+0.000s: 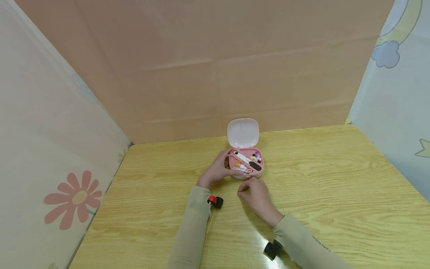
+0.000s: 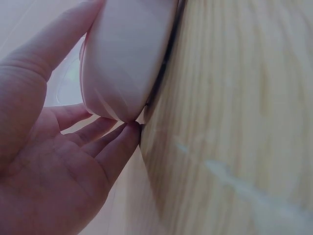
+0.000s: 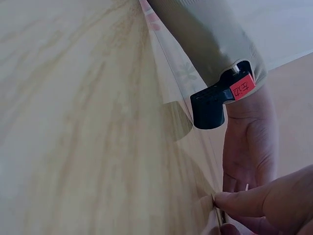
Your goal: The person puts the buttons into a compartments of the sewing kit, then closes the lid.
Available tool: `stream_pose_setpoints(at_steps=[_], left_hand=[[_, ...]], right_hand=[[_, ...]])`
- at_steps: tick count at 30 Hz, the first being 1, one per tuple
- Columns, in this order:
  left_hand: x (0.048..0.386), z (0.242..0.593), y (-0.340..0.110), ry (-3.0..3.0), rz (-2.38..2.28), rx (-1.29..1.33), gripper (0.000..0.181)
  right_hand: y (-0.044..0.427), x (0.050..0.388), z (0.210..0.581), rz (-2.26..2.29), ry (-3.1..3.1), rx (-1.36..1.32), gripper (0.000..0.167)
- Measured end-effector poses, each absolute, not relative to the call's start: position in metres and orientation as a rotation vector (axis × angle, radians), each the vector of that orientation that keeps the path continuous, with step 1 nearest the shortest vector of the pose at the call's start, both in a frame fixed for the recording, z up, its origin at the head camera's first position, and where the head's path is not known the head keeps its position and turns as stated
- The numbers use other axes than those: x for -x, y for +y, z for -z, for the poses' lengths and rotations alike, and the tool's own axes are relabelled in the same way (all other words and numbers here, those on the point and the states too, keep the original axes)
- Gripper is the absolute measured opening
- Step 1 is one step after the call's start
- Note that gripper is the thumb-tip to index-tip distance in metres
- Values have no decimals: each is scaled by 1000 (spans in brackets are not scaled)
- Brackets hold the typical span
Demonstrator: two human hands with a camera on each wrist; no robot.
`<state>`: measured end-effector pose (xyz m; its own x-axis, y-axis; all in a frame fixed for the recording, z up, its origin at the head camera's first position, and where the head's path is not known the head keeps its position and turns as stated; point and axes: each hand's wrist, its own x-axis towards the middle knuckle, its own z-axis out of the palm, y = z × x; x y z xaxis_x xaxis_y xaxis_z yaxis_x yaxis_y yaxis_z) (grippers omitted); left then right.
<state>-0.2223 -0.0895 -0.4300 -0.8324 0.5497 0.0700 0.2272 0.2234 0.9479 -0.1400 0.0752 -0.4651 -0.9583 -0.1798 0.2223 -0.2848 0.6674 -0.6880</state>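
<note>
A small pink compartment box (image 1: 246, 172) sits on the table near the back wall, its pale, see-through-looking lid (image 1: 243, 133) raised. Across the middle of the box lies a white stick-shaped tool with a black end (image 1: 248, 160). Small coloured pieces (image 1: 256, 156) fill one side, an orange round piece and white pieces (image 1: 237, 163) the other. My left hand (image 1: 218, 170) grips the box's left side, thumb at the front, fingertips low against the pale side wall (image 2: 129, 54). Just before the front latch is my right hand (image 1: 256, 196), fingers bent; anything between its fingertips is unclear.
The wooden table (image 1: 312, 172) extends on both sides of the box. A tan sheet (image 1: 215, 74) hangs behind it, and patterned sheets stand left (image 1: 50, 130) and right (image 1: 403, 123). Both wrists carry black cameras (image 1: 273, 249).
</note>
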Motion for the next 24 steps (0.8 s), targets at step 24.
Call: stream_pose_setpoints(at_steps=[24], left_hand=[[236,456,-91,2294,-1611,-626,92]], right_hand=[[104,133,452,-936,-2801,-391,6]])
